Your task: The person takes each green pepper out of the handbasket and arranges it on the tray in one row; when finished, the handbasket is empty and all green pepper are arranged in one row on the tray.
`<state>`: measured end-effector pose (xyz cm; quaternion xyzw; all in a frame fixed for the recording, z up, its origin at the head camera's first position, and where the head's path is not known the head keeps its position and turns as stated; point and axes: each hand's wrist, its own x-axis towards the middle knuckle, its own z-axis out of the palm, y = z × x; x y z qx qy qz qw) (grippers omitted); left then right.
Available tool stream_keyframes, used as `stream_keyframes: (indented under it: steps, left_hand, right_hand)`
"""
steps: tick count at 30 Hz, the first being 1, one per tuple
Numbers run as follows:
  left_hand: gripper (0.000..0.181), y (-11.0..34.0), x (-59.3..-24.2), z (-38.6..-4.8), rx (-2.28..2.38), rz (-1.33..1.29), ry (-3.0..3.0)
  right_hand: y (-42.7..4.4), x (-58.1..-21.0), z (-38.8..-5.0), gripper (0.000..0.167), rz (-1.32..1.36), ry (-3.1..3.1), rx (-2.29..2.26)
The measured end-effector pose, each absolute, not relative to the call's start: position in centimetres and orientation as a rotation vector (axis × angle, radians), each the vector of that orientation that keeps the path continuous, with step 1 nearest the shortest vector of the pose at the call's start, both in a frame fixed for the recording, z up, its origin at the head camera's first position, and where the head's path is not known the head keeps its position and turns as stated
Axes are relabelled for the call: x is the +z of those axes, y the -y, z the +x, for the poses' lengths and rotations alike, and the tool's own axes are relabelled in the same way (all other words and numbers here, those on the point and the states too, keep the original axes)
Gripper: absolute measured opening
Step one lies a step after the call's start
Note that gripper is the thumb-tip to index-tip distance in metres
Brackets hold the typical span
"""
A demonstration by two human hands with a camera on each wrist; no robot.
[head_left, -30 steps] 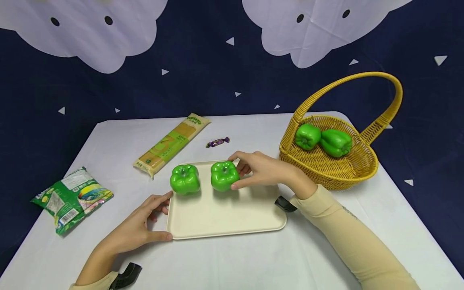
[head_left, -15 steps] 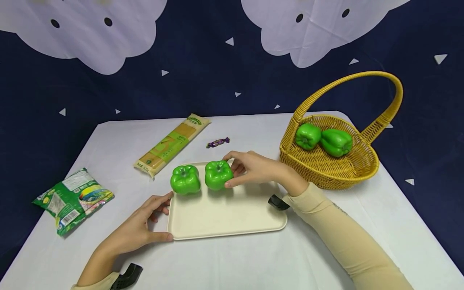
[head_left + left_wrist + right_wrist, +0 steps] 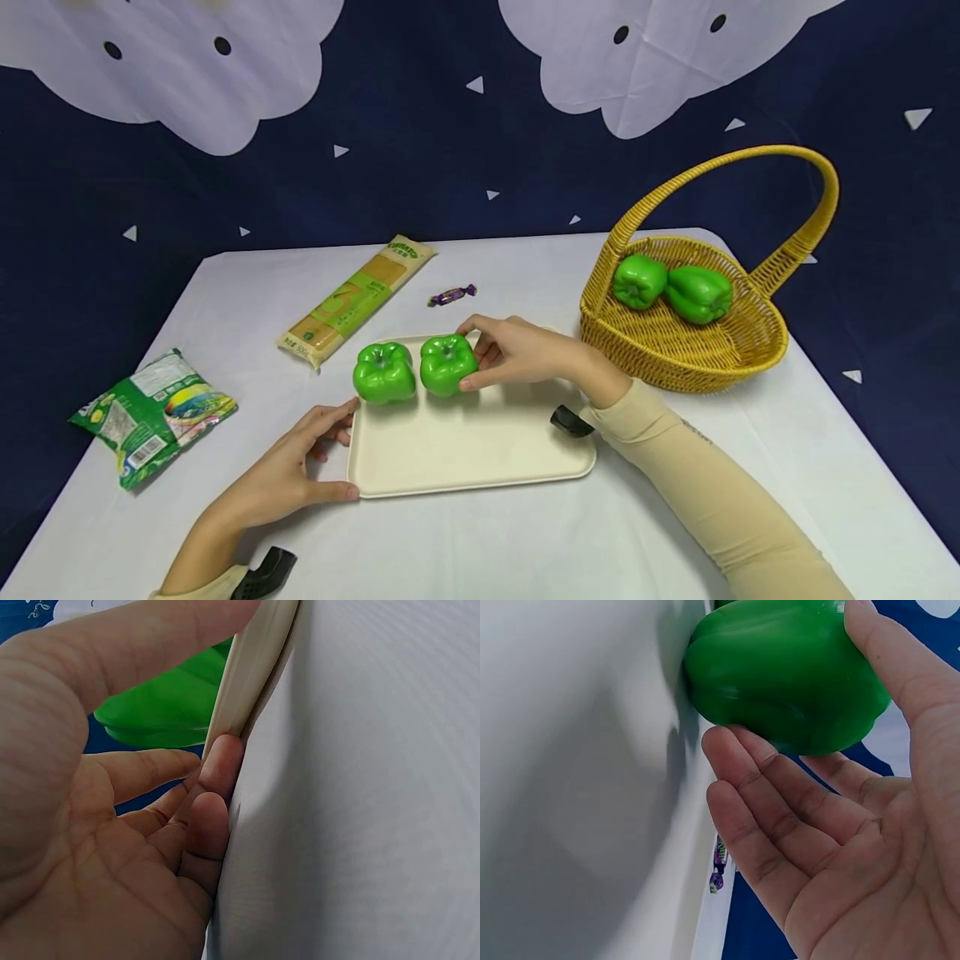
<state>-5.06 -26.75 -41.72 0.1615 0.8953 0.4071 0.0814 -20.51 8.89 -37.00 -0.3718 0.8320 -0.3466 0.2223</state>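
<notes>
A cream tray (image 3: 472,450) lies on the white cloth. Two green peppers stand on its back left part, a left one (image 3: 384,372) and a right one (image 3: 447,364), with a narrow gap between them. My right hand (image 3: 525,354) holds the right pepper between thumb and fingers; in the right wrist view the thumb and fingertips touch the pepper (image 3: 787,675). My left hand (image 3: 281,475) rests at the tray's left edge, fingers and thumb spread along it; in the left wrist view the fingertips touch the tray's rim (image 3: 251,667).
At the right stands a yellow wicker basket (image 3: 675,354) with a tall handle and two green peppers (image 3: 699,294) inside. Behind the tray lie a noodle pack (image 3: 356,302) and a purple wrapped candy (image 3: 452,295). A green snack bag (image 3: 153,417) lies at the left.
My right hand has moved left with the pepper, closing most of the distance to the left pepper. The left hand and tray have kept their places.
</notes>
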Motion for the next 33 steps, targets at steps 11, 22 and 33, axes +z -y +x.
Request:
stream_keyframes:
  steps: [11,22,33]
  left_hand:
    - [0.110,26.77,-41.76,-4.99,1.218,0.479,-2.679]
    - [0.111,26.55,-41.76,-5.07,1.184,0.419,-2.686]
    - [0.111,26.50,-41.68,-5.10,1.186,0.419,-2.675]
  right_hand:
    - [-8.45,-37.00,-20.40,0.069,-1.057,-2.322,-0.933]
    - [-8.44,-36.77,-20.23,0.071,-1.036,-2.317,-0.927]
    - [-8.05,-36.98,-20.27,0.071,-1.080,-2.305,-0.935]
